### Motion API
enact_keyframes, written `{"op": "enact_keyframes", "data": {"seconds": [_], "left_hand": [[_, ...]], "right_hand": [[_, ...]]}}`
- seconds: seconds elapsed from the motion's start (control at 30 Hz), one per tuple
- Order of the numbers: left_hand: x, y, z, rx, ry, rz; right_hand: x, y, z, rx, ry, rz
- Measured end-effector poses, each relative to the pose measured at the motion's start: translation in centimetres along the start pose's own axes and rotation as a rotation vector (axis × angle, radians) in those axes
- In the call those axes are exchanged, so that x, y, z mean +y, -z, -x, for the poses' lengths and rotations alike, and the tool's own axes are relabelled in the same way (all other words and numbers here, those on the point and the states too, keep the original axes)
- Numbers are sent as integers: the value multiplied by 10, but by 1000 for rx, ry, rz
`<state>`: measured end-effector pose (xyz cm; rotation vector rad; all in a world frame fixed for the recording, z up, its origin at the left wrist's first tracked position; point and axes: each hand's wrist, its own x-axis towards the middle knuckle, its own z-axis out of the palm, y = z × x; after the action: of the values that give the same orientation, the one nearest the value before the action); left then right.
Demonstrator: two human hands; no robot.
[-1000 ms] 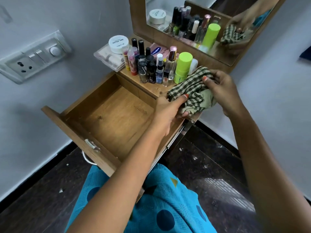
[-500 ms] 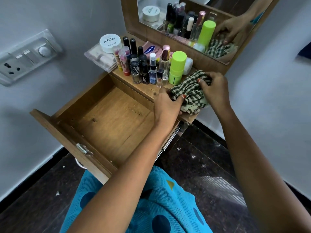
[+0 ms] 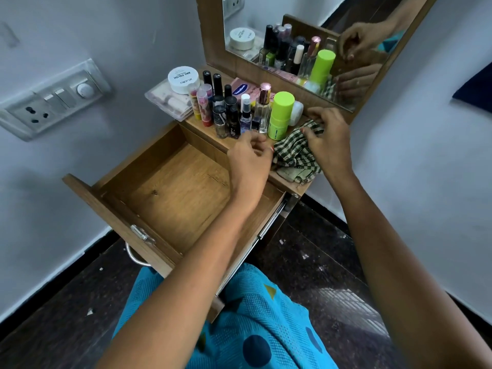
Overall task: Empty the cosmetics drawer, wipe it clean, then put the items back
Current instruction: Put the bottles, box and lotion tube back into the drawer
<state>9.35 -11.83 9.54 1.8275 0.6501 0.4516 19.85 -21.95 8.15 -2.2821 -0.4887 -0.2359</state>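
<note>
Drawer (image 3: 170, 193) stands pulled out from the wooden unit, its wooden floor bare, its front panel nearest the person with a metal handle (image 3: 135, 255) below it. Above and behind it, the tabletop (image 3: 288, 179) carries the cosmetics in a tight cluster: a white round tub (image 3: 183, 79) on a clear flat case (image 3: 166, 101) at the far left, two lip balm tubes (image 3: 201, 102), several dark nail polish bottles (image 3: 226, 113), a small spray bottle (image 3: 245, 113), a clear perfume bottle (image 3: 262, 110) with a pink cap, and a lime green stick container (image 3: 281, 114) at the right end of the group. A pink box (image 3: 243, 87) lies behind them against the mirror (image 3: 300, 41), which reflects the bottles and both hands.

A checked green and cream cloth (image 3: 294, 158) lies bunched on the tabletop's right end, just right of the green container. The right hand (image 3: 326, 139) rests on top of the cloth, fingers bent and pressing into its far edge, gripping the fabric. The left hand (image 3: 249, 161) hovers over the drawer's back right corner, just left of the cloth, fingers loosely curled and holding nothing; its fingertips are close to the cloth's near-left edge, though contact there cannot be made out. The left forearm crosses over the open drawer. A wall switchboard (image 3: 53, 99) sits to the left.
</note>
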Motion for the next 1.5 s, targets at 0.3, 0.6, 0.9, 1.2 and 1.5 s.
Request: {"op": "enact_keyframes", "data": {"seconds": [0.3, 0.6, 0.9, 1.2, 1.5], "left_hand": [[35, 40, -59, -69, -263, -220], [59, 43, -115, -552, -422, -698], [57, 25, -128, -571, -473, -925], [58, 29, -123, -496, -422, -765], [84, 48, -90, -449, -461, -531]], "right_hand": [[-32, -10, -7, -32, -86, -209], [-30, -18, -16, -131, -149, -236], [-29, -27, -11, -80, -89, -177], [-38, -21, -7, 8, -85, -224], [-54, 11, 4, 98, -31, -274]]}}
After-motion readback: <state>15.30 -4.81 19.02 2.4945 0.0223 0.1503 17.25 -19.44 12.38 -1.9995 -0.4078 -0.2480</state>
